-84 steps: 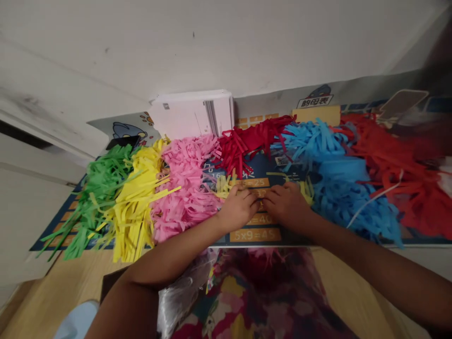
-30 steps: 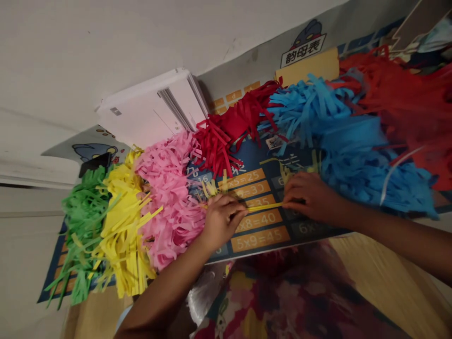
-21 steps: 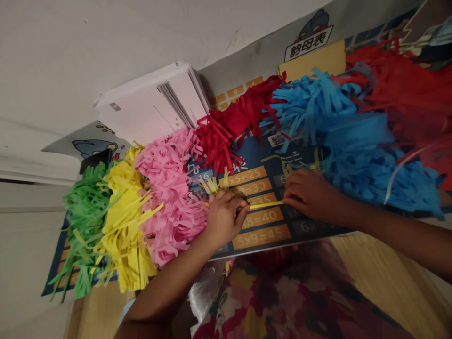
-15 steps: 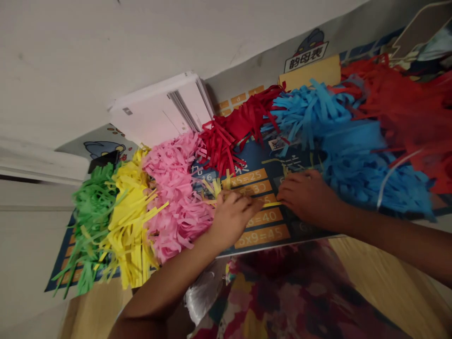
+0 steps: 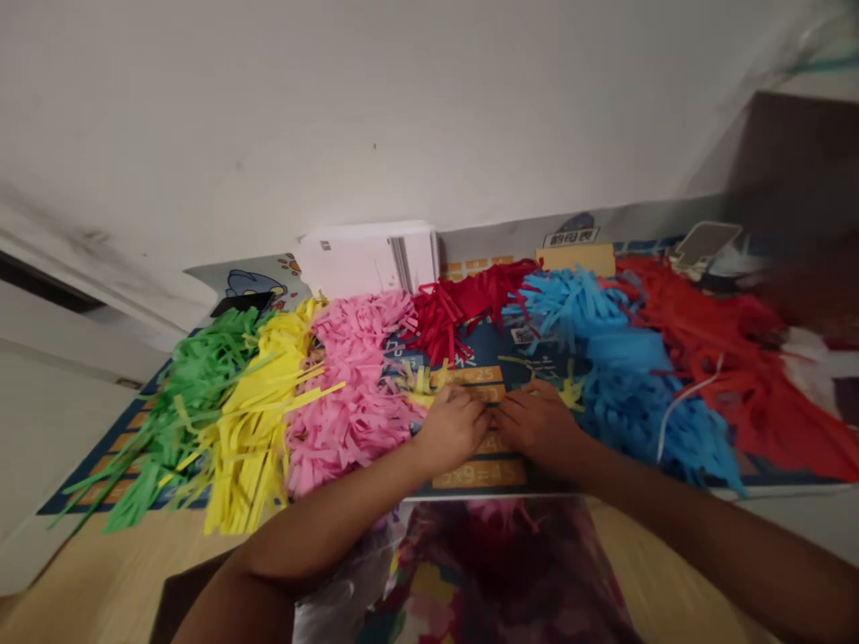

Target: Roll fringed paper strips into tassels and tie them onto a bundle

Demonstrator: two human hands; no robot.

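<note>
Head view: left hand (image 5: 455, 429) and right hand (image 5: 542, 429) meet over the printed chart (image 5: 480, 474), fingertips just beside each other. Each grip is curled closed on the yellow fringed paper (image 5: 421, 381); fingers hide its middle, fringed ends show beyond both hands. Pink fringe (image 5: 349, 385) lies left, blue fringe (image 5: 624, 351) right, dark red fringe (image 5: 473, 298) behind.

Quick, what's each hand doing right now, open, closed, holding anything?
Left hand: fingers bent by the short yellow strips; grip hidden, can't tell.
Right hand: fingers bent, close to the left; grip also hidden.
</note>
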